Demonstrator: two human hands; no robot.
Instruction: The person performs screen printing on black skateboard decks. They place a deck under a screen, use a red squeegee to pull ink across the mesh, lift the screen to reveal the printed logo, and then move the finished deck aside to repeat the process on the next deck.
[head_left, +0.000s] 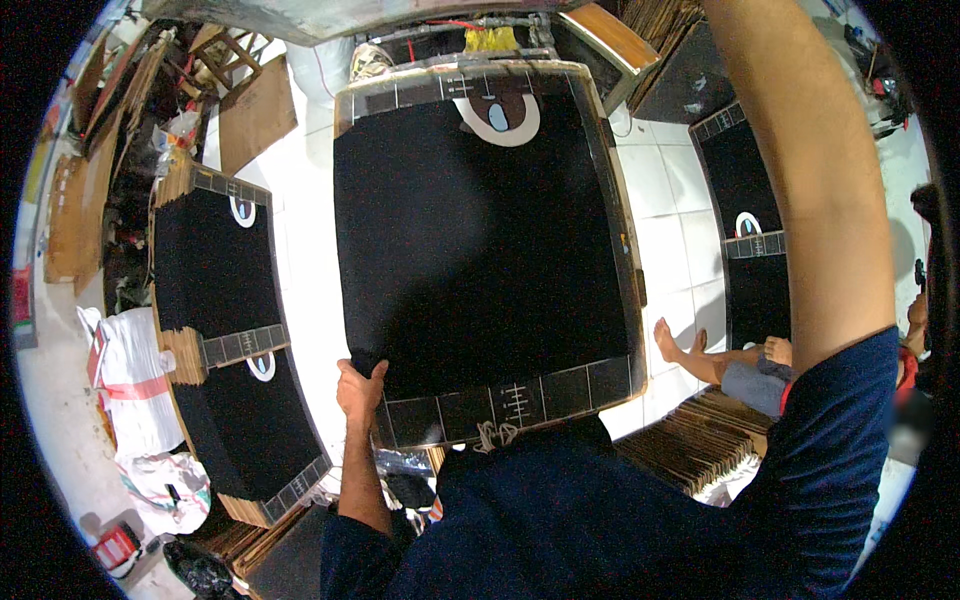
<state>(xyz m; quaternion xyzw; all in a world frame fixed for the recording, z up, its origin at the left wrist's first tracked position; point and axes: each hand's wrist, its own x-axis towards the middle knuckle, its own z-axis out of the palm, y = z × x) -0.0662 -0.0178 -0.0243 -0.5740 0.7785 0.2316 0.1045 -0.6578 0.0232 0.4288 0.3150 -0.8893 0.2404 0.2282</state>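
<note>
A black cloth panel [480,250] lies spread over a large flat board [623,222] in front of me. Grid lines show on the board's dark strip along the near edge. At the cloth's near left corner my left hand [358,390] is closed on the cloth, thumb toward its edge. A printed eye shape [500,118], white, brown and light blue, sits at the far end of the cloth. My right arm reaches up across the right side, and its hand is beyond the top of the picture.
Similar black panels with eye prints lie on stacked boards [215,265] at left and on another board [740,180] at right. Cardboard sheets [690,440] are stacked at the near right. A seated person [745,375] is at right. White sacks [135,370] lie at far left.
</note>
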